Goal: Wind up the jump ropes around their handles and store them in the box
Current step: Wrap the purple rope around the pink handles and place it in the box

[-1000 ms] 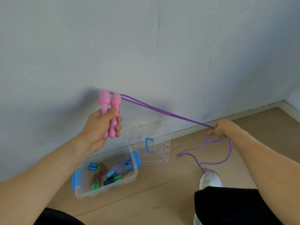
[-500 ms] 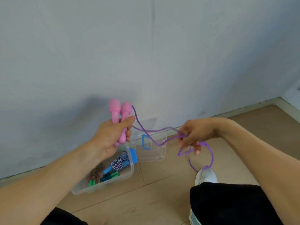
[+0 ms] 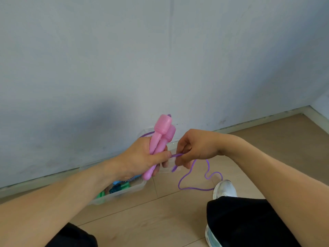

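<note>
My left hand (image 3: 142, 157) grips the two pink handles (image 3: 161, 136) of a jump rope together, tilted with their thick ends up. My right hand (image 3: 195, 148) is right beside it, pinching the purple rope (image 3: 194, 182) close to the handles. A strand of rope runs behind my left hand, and the rest hangs in loose loops down to the floor. Under my left hand stands the clear plastic box (image 3: 124, 192) on the floor, mostly hidden, with wound ropes with blue and green handles (image 3: 122, 186) inside.
A grey wall (image 3: 160, 59) rises just behind the box, with a baseboard running along it. The floor (image 3: 151, 220) is light wood. My white shoe (image 3: 224, 189) and black trouser leg (image 3: 240, 221) are at lower right, near the rope's loops.
My right hand has travelled left from far out at arm's length to touch the handles, bringing the rope in. The taut stretch of rope has gone slack. The handles have tilted and sunk lower.
</note>
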Demonstrator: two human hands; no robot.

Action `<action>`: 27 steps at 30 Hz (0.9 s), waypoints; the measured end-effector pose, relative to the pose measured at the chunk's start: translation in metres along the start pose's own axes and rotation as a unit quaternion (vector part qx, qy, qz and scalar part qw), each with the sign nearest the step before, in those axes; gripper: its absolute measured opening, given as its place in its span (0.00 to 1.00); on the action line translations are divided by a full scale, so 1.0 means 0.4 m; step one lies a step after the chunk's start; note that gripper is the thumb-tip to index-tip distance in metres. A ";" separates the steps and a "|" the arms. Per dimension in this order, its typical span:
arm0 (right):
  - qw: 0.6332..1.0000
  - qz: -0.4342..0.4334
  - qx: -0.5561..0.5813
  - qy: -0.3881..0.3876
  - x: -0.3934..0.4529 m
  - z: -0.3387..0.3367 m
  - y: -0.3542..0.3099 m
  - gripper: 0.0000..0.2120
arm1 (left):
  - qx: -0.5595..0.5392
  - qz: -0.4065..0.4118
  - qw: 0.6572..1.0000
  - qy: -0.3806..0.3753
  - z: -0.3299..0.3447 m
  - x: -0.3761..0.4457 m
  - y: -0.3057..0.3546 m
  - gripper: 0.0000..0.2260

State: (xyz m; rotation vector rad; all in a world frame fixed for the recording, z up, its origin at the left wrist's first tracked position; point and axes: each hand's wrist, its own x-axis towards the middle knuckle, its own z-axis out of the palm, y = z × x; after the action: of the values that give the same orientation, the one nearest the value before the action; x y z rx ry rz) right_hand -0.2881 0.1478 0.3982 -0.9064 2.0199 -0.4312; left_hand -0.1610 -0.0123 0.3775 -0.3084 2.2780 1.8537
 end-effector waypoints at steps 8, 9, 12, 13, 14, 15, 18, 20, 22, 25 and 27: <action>0.984 0.118 -0.013 0.131 0.036 -0.048 0.164 0.09 | -0.236 0.041 0.958 0.157 -0.110 0.031 0.044 0.06; 0.984 0.112 0.073 0.120 0.034 -0.052 0.185 0.09 | -0.241 0.039 0.952 0.182 -0.123 0.034 0.041 0.07; 0.963 0.093 0.224 0.117 0.025 -0.068 0.236 0.12 | -0.241 -0.002 0.933 0.268 -0.154 0.050 0.015 0.07; 0.960 0.096 0.228 0.128 0.023 -0.072 0.250 0.13 | -0.236 -0.015 0.927 0.292 -0.162 0.056 0.003 0.07; 0.960 0.097 0.220 0.140 0.021 -0.077 0.262 0.14 | -0.231 -0.026 0.922 0.310 -0.167 0.061 -0.007 0.06; 0.960 0.096 0.213 0.154 0.018 -0.081 0.272 0.14 | -0.226 -0.036 0.919 0.322 -0.173 0.066 -0.019 0.05; 0.933 0.065 0.277 0.222 0.002 -0.098 0.314 0.14 | -0.200 -0.072 0.913 0.347 -0.188 0.077 -0.049 0.05; 0.893 0.047 0.369 0.253 -0.011 -0.109 0.347 0.16 | -0.189 -0.094 0.907 0.363 -0.205 0.083 -0.068 0.06; 0.881 0.064 0.368 0.289 -0.020 -0.115 0.375 0.13 | -0.180 -0.102 0.904 0.375 -0.223 0.088 -0.080 0.07; 0.893 0.084 0.349 0.271 -0.030 -0.123 0.398 0.15 | -0.165 -0.109 0.905 0.377 -0.246 0.093 -0.094 0.07; 0.921 0.094 0.318 0.205 -0.035 -0.123 0.398 0.14 | -0.156 -0.113 0.907 0.375 -0.265 0.090 -0.104 0.07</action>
State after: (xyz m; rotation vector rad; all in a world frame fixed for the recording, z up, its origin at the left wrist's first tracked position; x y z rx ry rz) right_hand -0.3932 0.2645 0.3402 -0.2246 2.0930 -1.1605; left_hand -0.1858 -0.1257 0.3499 -1.4962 2.1663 2.2145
